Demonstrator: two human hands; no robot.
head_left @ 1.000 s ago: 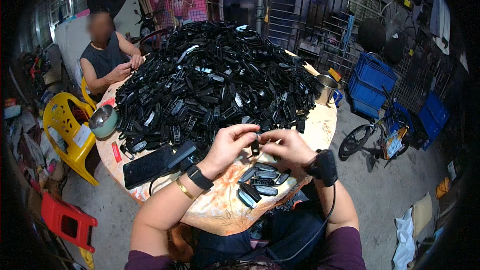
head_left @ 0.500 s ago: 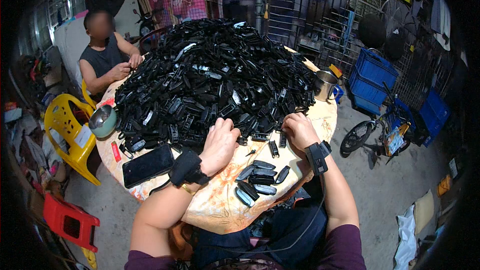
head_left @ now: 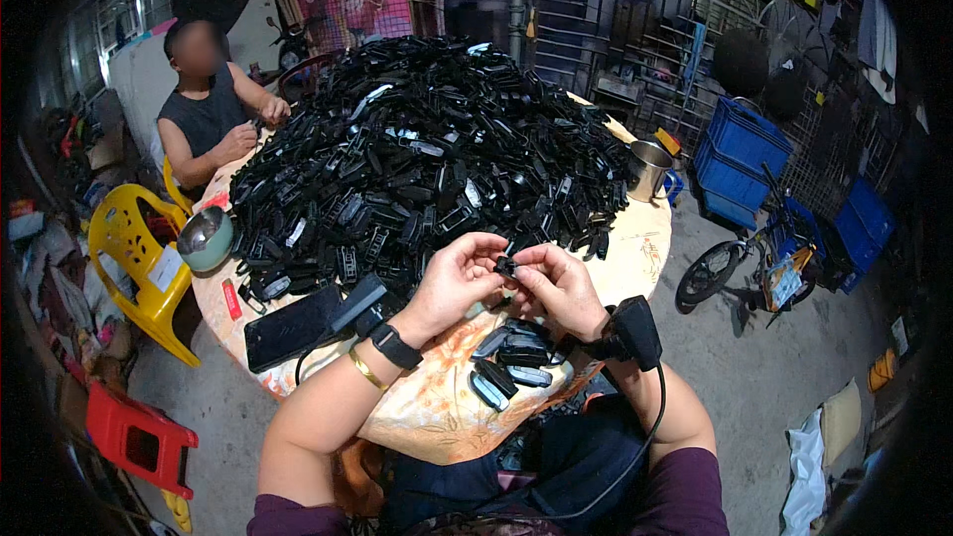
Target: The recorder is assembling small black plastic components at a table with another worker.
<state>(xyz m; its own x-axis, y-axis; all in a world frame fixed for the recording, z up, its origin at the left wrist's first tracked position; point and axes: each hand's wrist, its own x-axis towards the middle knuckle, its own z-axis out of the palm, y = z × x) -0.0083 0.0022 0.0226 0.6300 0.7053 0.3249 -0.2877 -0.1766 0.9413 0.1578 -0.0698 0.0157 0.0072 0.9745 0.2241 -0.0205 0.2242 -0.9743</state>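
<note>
My left hand (head_left: pixel 459 276) and my right hand (head_left: pixel 558 284) meet over the near side of the round table, with fingertips pinched on a small black plastic part (head_left: pixel 505 265). Its exact kind is too small to make out, and fingers cover some of it. Just beyond them rises a big heap of black plastic pieces (head_left: pixel 417 169), some with glossy faces. Nearer me, several long, rounded black casings (head_left: pixel 530 376) lie in a small group below my right hand, one partly hidden by that wrist.
A dark phone (head_left: pixel 288 330) and a green bowl (head_left: pixel 204 240) are at the table's left, a metal mug (head_left: pixel 647 170) at its right. Across the left side another person (head_left: pixel 204 119) handles pieces. Yellow chair (head_left: pixel 139 248), red stool (head_left: pixel 139 442), bicycle (head_left: pixel 725 273) and blue crates (head_left: pixel 740 154) stand around.
Both hands have left the heap's near edge and come together, now pinching one small black part between them. The other person's hands have shifted slightly.
</note>
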